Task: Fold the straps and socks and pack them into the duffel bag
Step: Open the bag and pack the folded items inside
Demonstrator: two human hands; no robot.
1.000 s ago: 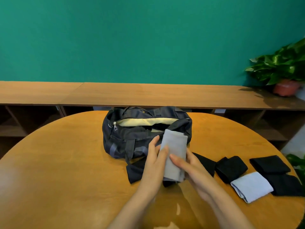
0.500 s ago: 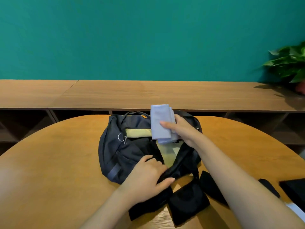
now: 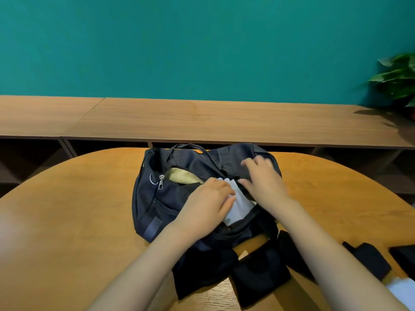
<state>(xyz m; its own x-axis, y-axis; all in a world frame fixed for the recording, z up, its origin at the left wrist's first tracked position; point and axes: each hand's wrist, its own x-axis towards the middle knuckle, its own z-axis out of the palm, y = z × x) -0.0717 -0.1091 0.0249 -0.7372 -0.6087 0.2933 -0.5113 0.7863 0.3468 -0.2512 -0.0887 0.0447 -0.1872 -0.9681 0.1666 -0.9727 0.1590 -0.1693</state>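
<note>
Head view. Dark navy duffel bag (image 3: 157,198) lies on its side on the round wooden table (image 3: 67,209), zip opening facing up, with pale yellow lining (image 3: 182,175) visible inside and the metal zipper pull (image 3: 161,181) hanging at the left end of the opening. Folded light grey sock (image 3: 239,204) sits in the mouth of the bag, partly inside, its near end over the front lip. It lies directly between the two hands. Left hand (image 3: 208,205) rests palm down on the sock's left half, fingers laid flat over it and only slightly bent, not wrapped round it. Right hand (image 3: 262,180) is just right of the sock, thumb close to its upper edge. Its fingers are spread and lie on the bag's far panel, and the fingertips are blurred. The hands are near each other but do not touch; the sock shows in the gap. On the table in front of the bag lie folded black pieces (image 3: 260,272), one touching the bag's front. Another black folded piece (image 3: 370,259) lies further right, and a light folded piece (image 3: 402,288) sits at the lower right corner, cut off by the frame. Behind the table are a low wooden shelf unit (image 3: 202,120), a teal wall (image 3: 179,41) and a potted plant (image 3: 397,79) at far right.
</note>
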